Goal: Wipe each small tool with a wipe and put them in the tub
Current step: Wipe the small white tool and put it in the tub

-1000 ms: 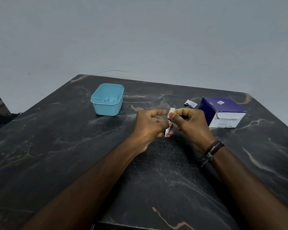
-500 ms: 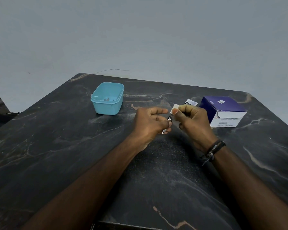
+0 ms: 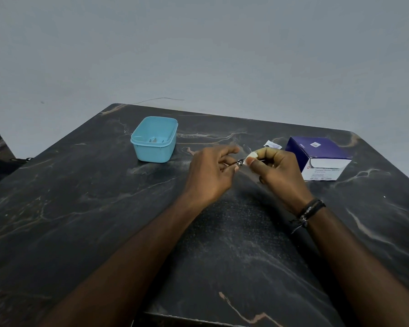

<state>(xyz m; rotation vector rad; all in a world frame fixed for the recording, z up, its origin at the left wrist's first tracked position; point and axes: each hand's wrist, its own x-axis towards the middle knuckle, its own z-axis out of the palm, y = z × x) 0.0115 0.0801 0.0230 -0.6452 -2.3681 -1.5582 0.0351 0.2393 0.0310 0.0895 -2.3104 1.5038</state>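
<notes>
Since the frame a second back my hands have drifted toward the far edge of the tabletop (image 3: 80,208), and the small metal tool (image 3: 237,162) has swung from hanging nearly upright to lying almost level between them. My left hand (image 3: 210,175) pinches one end of it between thumb and fingers, the index finger stretched out above. My right hand (image 3: 279,171) is closed round the folded white wipe (image 3: 250,159), thumb pressing it against the tool's other end.

The tool's long axis runs left to right, from the left grip into the wipe, tilting slightly up toward the right. So I judge the stroke has to go along that line, the wipe pulling off to the right while the left hand holds firm. The tool looks thin, shiny and silvery; most of it is hidden by fingers, so I cannot name its kind.

The light blue tub (image 3: 154,140) stands near the far left part of the tabletop, closer to my left hand, which already holds the tool, so that hand suits the drop. Something small already lies inside it. A purple wipe box (image 3: 316,154) sits at the far right, with a torn sachet (image 3: 272,144) just beside it.
</notes>
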